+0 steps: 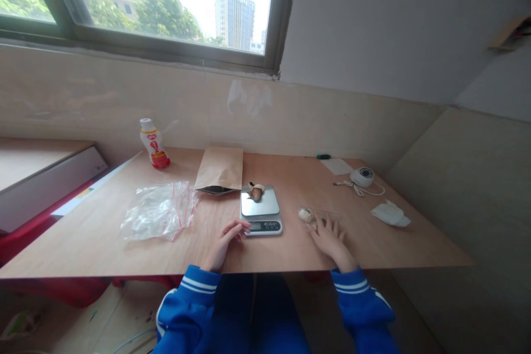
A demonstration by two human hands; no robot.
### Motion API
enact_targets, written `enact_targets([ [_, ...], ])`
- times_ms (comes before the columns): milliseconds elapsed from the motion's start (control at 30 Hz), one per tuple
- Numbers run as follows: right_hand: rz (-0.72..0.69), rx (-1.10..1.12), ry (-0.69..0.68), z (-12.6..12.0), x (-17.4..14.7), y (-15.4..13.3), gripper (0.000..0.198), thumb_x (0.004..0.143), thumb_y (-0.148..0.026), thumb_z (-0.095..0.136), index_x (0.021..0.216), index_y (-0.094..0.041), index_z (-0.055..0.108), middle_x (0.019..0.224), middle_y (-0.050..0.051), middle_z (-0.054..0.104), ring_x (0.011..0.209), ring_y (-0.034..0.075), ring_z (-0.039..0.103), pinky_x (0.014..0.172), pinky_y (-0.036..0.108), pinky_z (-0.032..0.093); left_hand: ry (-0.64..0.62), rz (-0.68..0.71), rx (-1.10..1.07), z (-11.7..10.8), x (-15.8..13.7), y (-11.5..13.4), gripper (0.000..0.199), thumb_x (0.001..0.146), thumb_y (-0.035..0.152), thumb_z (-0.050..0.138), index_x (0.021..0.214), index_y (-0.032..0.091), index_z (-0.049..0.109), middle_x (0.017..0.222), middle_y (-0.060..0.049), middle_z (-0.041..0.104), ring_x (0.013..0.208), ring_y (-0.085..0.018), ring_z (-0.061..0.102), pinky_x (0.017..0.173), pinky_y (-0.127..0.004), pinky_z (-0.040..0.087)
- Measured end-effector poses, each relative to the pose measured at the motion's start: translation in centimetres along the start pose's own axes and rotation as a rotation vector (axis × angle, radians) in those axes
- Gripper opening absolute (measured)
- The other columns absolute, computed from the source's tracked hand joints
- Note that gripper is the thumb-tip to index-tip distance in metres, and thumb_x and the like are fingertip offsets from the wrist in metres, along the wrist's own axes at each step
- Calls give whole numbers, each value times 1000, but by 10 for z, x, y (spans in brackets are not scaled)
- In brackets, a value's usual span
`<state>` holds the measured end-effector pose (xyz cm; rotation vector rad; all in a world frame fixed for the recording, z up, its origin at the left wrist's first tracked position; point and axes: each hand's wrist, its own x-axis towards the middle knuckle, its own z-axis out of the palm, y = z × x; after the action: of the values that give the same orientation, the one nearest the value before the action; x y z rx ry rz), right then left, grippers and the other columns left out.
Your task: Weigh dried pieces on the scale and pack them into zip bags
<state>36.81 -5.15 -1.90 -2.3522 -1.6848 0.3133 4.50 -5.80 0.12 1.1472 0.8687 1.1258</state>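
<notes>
Here, left hand (pixel 229 232) at scale (pixel 262 208), lettering (pixel 272 225) illegible

The only view looked out from the person's head, facing forward and down over the desk (pixel 290 177), with the lap (pixel 274 315) and blue sleeves (pixel 188 304) entering at the bottom. It sat near enough to set the scale (pixel 260 204) just below the centre, yet was wide enough to take in the desk's breadth, the wall (pixel 332 116) behind and, at upper left, the window (pixel 174 11).
</notes>
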Motion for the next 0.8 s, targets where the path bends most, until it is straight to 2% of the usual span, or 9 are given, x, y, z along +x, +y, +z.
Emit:
enact_targets([
  [100, -67, 8, -32, -1, 36, -23, 63, 89, -51, 40, 141, -17, 39, 150, 23, 27, 138, 47, 17, 102, 72, 10, 3, -8, -17, 1, 0, 1, 30, 81, 43, 57, 89, 16, 69, 80, -5, 64, 69, -15, 53, 63, -25, 38],
  [200, -167, 74, -15, -6, 72, -64, 55, 89, -41, 44, 139, -18, 42, 149, 22, 29, 138, 45, 18, 100, 75, 10, 20, -4, -42, 1, 0, 1, 31, 81, 43, 58, 88, 16, 69, 79, -5, 63, 68, -14, 53, 62, -24, 38],
  [300, -440, 177, 53, -7, 85, -110, 49, 89, -26, 41, 138, -24, 42, 151, 14, 29, 141, 38, 17, 103, 72, 14, 36, -3, -68, 1, 0, 0, 31, 80, 43, 57, 88, 16, 69, 79, -5, 63, 67, -14, 53, 61, -24, 38],
  [367, -671, 206, 36, -5, 83, -135, 53, 87, -14, 38, 138, -26, 43, 152, 8, 30, 142, 31, 18, 109, 61, 19, 47, -1, -79, 2, 0, 0, 31, 80, 43, 58, 88, 15, 69, 78, -5, 63, 67, -14, 53, 61, -24, 39],
  [433, -811, 208, -13, -2, 77, -152, 60, 82, -6, 36, 137, -27, 45, 149, 4, 37, 141, 26, 23, 112, 53, 23, 58, -4, -80, 3, -1, 1, 31, 79, 43, 59, 87, 15, 69, 78, -6, 63, 66, -14, 53, 61, -24, 39],
  [500, -837, 207, -42, 0, 71, -157, 62, 80, -3, 37, 135, -28, 48, 142, 1, 47, 138, 24, 30, 112, 51, 24, 64, -8, -80, 3, -1, 1, 31, 79, 43, 59, 87, 14, 69, 77, -6, 63, 66, -14, 53, 60, -24, 39],
  [600, -783, 203, -6, -4, 67, -149, 58, 80, -3, 38, 129, -29, 54, 134, 0, 55, 134, 25, 36, 109, 53, 27, 54, -10, -80, 3, -1, 2, 31, 79, 42, 59, 87, 14, 69, 77, -5, 63, 65, -13, 52, 60, -24, 39],
  [800, -754, 151, 77, -18, 57, -132, 46, 84, -7, 41, 126, -18, 56, 136, 10, 53, 129, 25, 43, 109, 44, 31, 62, -6, -77, 4, -1, 7, 29, 78, 41, 61, 86, 14, 70, 77, -5, 63, 66, -13, 53, 59, -24, 39],
])
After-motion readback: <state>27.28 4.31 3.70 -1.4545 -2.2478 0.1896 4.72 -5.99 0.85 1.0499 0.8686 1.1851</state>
